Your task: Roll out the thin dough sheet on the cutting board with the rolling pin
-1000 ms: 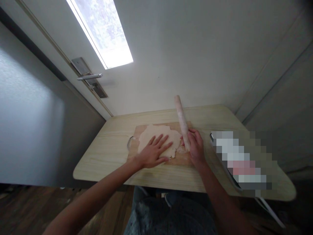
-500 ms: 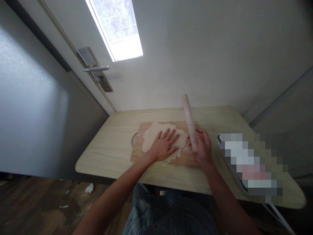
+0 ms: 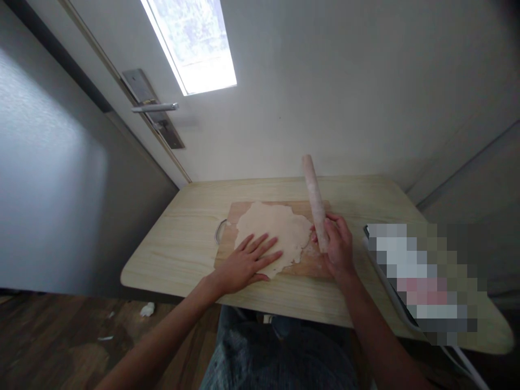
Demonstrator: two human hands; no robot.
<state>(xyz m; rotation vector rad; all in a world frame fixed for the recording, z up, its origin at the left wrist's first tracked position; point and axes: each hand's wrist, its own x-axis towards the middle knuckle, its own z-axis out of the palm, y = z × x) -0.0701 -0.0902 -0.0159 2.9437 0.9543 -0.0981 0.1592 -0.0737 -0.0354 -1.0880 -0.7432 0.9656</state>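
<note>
A thin, ragged-edged sheet of dough [image 3: 280, 225] covers much of a wooden cutting board [image 3: 312, 265], overhanging its near edge slightly. My left hand [image 3: 247, 261] lies flat on the near left part of the dough, fingers spread. In my right hand [image 3: 338, 244], at the board's right end, is a floury wooden rolling pin [image 3: 313, 195]. I grip it by its near end, and its far end tilts away from me. The board has a metal loop handle [image 3: 220, 232] on its left side.
The board rests on a pale wooden table [image 3: 174, 244] against a white door with a lever handle [image 3: 156, 108]. A pixelated device with a cable [image 3: 467, 365] sits at the table's right. A crumpled white scrap [image 3: 148, 309] lies on the floor.
My left hand has slid toward me and to the left over the dough, uncovering its middle. My right hand and the rolling pin stay almost in the same place.
</note>
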